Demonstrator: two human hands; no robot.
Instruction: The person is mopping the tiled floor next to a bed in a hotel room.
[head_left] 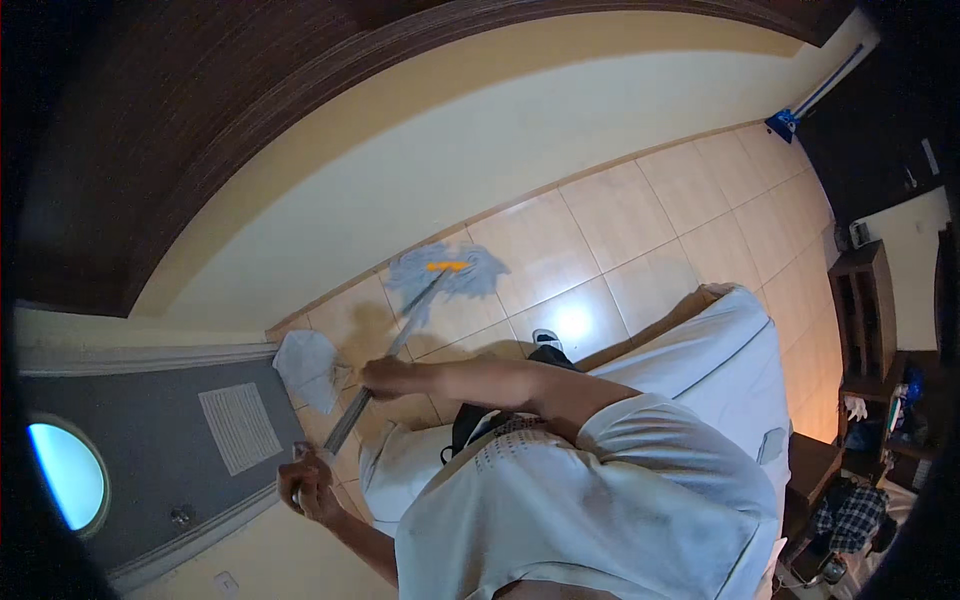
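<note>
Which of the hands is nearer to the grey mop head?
Right: the right hand grips the handle partway along, between the mop head and the left hand, which is farther away, at the handle's upper end.

Showing nothing readable; running only as lines too small to make out across the white sheet [241, 428], right of the round window [68, 475]

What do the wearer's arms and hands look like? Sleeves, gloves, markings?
Left hand and right hand: bare, no gloves. Left forearm is uncovered too. Right arm comes out of a loose, short white sleeve and is bare below it. No cables or markings visible on either. Left sleeve can't be made out; any small jewellery, can't tell.
</note>
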